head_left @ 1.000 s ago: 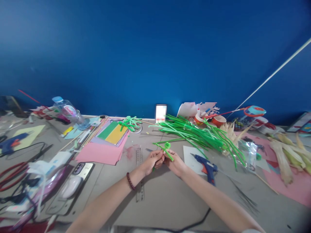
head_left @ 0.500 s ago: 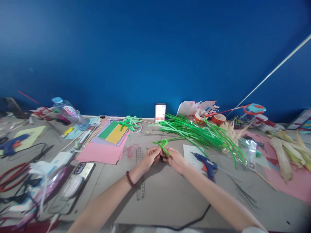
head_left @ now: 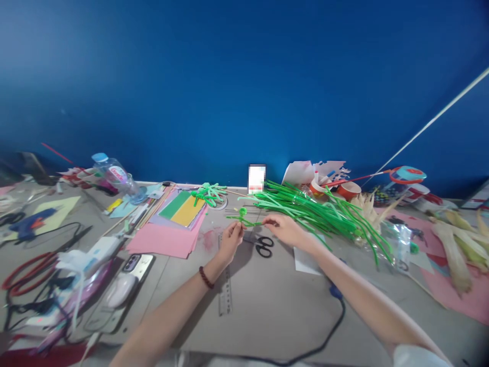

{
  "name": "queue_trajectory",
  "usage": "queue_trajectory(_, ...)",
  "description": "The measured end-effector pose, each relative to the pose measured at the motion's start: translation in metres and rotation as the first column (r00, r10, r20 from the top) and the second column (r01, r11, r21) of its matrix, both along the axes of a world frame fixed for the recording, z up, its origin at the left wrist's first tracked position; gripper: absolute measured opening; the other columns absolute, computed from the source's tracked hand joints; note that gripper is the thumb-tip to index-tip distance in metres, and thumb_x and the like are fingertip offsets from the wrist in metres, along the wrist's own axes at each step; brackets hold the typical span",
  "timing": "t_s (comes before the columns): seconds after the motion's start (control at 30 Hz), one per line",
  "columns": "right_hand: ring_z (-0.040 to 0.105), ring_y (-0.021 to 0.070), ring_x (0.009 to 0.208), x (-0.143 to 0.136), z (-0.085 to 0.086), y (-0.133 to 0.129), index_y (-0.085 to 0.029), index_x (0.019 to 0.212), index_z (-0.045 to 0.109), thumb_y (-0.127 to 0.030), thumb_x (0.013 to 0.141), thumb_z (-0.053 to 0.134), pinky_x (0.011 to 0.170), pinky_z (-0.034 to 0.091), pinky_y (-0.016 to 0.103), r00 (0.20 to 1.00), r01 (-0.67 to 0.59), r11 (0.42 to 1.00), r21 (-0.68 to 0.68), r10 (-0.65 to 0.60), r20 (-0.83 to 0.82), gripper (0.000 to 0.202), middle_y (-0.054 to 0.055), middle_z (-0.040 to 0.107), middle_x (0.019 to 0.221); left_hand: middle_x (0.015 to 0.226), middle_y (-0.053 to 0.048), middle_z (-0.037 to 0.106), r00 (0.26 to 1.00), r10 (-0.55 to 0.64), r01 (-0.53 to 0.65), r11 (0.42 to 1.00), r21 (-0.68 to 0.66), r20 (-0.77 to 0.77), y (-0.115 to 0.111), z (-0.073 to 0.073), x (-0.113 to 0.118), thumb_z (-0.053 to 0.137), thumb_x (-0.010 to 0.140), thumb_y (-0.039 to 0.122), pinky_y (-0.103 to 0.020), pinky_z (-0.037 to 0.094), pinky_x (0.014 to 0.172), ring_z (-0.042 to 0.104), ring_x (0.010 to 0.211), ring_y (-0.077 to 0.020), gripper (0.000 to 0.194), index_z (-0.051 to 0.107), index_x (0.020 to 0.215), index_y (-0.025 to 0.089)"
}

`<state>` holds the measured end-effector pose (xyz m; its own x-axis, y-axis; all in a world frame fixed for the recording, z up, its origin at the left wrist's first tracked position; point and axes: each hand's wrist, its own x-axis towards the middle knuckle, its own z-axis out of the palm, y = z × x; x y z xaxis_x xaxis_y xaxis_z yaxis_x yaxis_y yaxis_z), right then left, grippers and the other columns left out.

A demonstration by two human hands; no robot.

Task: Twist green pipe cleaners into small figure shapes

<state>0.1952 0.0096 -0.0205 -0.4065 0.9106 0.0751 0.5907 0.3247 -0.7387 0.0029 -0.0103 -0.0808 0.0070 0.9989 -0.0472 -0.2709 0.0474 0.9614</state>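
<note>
My left hand is closed in a pinch on a small green pipe cleaner figure, which has a curled loop at its top and arms sticking out sideways. The fingertips of my right hand pinch the end of the figure's right-hand strand. Just below the figure lie black-handled scissors, their blades partly covered by my left hand. A clear ruler runs under my left wrist. My right forearm hides most of a blue glue gun and part of a white paper sheet.
Beyond my right hand spreads a heap of green pipe cleaners. To the left are pink paper, a phone, a bottle and cables. Corn husks lie far right. A black cord crosses the front.
My hands have moved apart, the right one to the right along a strand of the figure. The scissors beneath now show. My right forearm now covers the glue gun.
</note>
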Motion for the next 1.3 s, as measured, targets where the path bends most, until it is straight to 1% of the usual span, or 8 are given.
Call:
queue_trajectory(0.13,0.060,0.0215,0.096,-0.013,-0.024,0.020,-0.016,0.098,0.066,-0.017,0.079,0.056,0.084,0.043,0.030,0.960,-0.073,0.989,0.130,0.035,0.278,0.021,0.009,0.067,0.101,0.049,0.007,0.032,1.000,0.026,-0.025,0.999,0.020,-0.017,-0.001,-0.001,0.001,0.057,0.076,0.051,-0.021,0.018,0.043,0.026,0.044,-0.0067,0.034,0.054,0.069,0.017)
queue_trajectory(0.27,0.060,0.0206,0.094,-0.026,-0.037,0.025,-0.020,0.093,0.068,-0.018,0.077,0.060,0.073,0.042,0.025,0.902,-0.081,0.986,0.149,0.009,0.433,0.018,0.007,0.067,0.097,0.047,0.008,0.030,0.997,0.063,-0.061,0.997,0.041,-0.053,-0.001,-0.002,0.002,0.054,0.078,0.053,-0.023,0.018,0.044,0.024,0.043,-0.0077,0.036,0.056,0.070,0.018)
queue_trajectory(0.47,0.061,0.0188,0.080,-0.034,-0.031,0.024,-0.020,0.079,0.067,-0.012,0.075,0.057,0.065,0.038,0.023,0.886,-0.119,0.979,0.164,0.030,0.462,0.014,0.006,0.068,0.081,0.048,0.005,0.037,0.971,0.165,-0.144,0.981,0.128,-0.171,-0.002,0.000,-0.001,0.051,0.080,0.053,-0.025,0.022,0.047,0.032,0.045,-0.0106,0.037,0.060,0.073,0.018)
queue_trajectory(0.6,0.061,0.0187,0.072,-0.032,-0.018,0.014,-0.019,0.088,0.065,-0.015,0.080,0.052,0.063,0.037,0.024,0.878,-0.133,0.975,0.181,0.031,0.478,0.016,0.007,0.068,0.077,0.050,0.005,0.042,0.969,0.199,-0.181,0.975,0.127,-0.149,-0.001,0.000,-0.002,0.052,0.080,0.053,-0.024,0.025,0.048,0.036,0.047,-0.0110,0.036,0.060,0.079,0.018)
queue_trajectory(0.7,0.061,0.0175,0.079,-0.032,-0.003,0.000,-0.021,0.095,0.064,-0.015,0.082,0.049,0.065,0.037,0.023,0.917,-0.138,0.960,0.244,0.030,0.399,0.020,0.006,0.068,0.089,0.050,0.005,0.043,0.986,0.142,-0.135,0.987,0.082,-0.092,-0.003,0.003,0.002,0.051,0.081,0.053,-0.023,0.023,0.045,0.034,0.045,-0.0096,0.037,0.058,0.085,0.018)
queue_trajectory(0.87,0.060,0.0158,0.079,-0.040,0.016,-0.028,-0.025,0.090,0.068,-0.022,0.084,0.051,0.064,0.037,0.023,0.982,0.029,0.946,0.323,-0.087,0.167,0.018,0.002,0.068,0.088,0.050,0.006,0.046,1.000,0.019,-0.018,0.999,0.047,-0.020,-0.013,0.011,0.013,0.054,0.078,0.053,-0.021,0.023,0.044,0.034,0.044,-0.0076,0.035,0.048,0.073,0.019)
queue_trajectory(1.07,0.054,0.0129,0.060,-0.049,0.002,-0.041,-0.024,0.083,0.069,-0.028,0.082,0.057,0.058,0.035,0.024,0.975,0.218,0.925,0.311,-0.219,-0.031,0.013,0.001,0.065,0.077,0.050,0.009,0.046,0.996,-0.014,0.012,1.000,0.016,0.083,-0.017,0.011,0.016,0.063,0.072,0.052,-0.019,0.022,0.042,0.033,0.040,-0.0056,0.038,0.044,0.082,0.021)
queue_trajectory(1.3,0.054,0.0154,0.063,-0.049,-0.008,-0.036,-0.023,0.083,0.071,-0.028,0.083,0.056,0.058,0.035,0.024,0.973,0.232,0.925,0.300,-0.222,-0.068,0.017,0.002,0.063,0.068,0.046,0.010,0.043,0.994,-0.031,0.032,1.000,0.000,0.105,-0.018,0.016,0.018,0.064,0.071,0.050,-0.019,0.020,0.038,0.030,0.036,-0.0044,0.036,0.046,0.079,0.020)
